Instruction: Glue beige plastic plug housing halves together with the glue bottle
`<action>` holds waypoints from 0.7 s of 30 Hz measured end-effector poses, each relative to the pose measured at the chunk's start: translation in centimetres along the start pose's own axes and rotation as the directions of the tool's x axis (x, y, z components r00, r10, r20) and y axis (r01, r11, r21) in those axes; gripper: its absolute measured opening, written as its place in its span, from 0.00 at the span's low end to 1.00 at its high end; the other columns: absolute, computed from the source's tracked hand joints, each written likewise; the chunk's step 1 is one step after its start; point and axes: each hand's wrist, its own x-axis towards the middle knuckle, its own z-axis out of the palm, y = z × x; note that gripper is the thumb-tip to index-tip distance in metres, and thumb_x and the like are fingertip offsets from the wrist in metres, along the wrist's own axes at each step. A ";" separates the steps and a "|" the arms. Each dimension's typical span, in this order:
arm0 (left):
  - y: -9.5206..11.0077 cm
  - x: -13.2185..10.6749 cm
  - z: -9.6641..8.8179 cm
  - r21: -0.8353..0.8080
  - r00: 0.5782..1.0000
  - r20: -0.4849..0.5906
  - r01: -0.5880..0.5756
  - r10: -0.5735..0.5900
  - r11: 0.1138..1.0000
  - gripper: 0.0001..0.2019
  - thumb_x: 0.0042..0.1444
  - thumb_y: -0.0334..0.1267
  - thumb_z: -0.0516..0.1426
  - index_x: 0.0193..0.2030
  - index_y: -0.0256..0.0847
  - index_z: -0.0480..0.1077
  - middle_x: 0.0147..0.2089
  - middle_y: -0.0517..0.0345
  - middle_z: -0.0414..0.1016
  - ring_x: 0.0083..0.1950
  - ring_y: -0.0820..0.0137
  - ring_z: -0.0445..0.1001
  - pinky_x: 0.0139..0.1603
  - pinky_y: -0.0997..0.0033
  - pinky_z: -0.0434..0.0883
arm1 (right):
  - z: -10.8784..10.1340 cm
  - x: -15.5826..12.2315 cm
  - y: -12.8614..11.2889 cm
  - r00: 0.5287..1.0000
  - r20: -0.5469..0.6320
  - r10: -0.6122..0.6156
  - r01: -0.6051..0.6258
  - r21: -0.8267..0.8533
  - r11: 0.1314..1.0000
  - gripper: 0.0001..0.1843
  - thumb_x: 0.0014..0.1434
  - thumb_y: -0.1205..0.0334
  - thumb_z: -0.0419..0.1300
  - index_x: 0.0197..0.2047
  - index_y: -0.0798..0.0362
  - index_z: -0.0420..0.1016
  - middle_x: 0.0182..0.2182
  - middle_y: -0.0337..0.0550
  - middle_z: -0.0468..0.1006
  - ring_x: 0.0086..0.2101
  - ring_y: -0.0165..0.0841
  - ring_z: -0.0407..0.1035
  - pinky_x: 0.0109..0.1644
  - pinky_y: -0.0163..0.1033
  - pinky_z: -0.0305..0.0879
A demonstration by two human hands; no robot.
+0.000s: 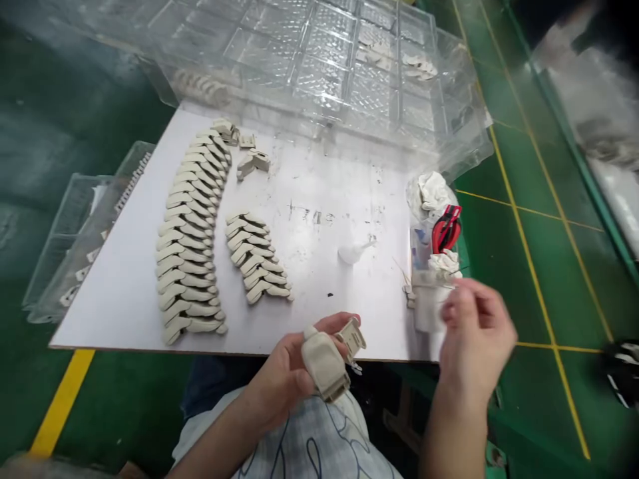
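Note:
Near the table's front edge, my left hand (284, 376) is closed around a beige moulded plastic part (324, 364). A smaller slotted beige piece (353, 338) sits by its fingertips, apparently in the same grip. Out to the right, my right hand (476, 329) is raised beside a translucent container (428, 307), its fingers pinched together and smeared by motion. Something thin may be at those fingertips, too blurred to name. A long curved row of beige plastic parts (192, 226) lies on the left of the white table, with a shorter row (257, 259) beside it.
Clear compartment trays (324, 73) are stacked across the back. A small white bottle (352, 251) stands mid-table. Red-handled pliers (446, 229) and crumpled white material (432, 191) lie along the right edge. More clear trays (74, 246) sit below the left edge.

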 end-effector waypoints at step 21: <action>-0.3 0.6 0.3 -0.073 0.841 -0.521 -0.213 0.146 0.974 0.26 0.33 0.51 0.76 0.40 0.43 0.81 0.39 0.56 0.81 0.46 0.64 0.75 0.52 0.66 0.68 | 4.0 -7.9 -2.4 0.788 0.572 -0.228 0.122 0.219 0.968 0.24 0.58 0.70 0.67 0.56 0.40 0.77 0.43 0.40 0.75 0.44 0.32 0.69 0.48 0.37 0.71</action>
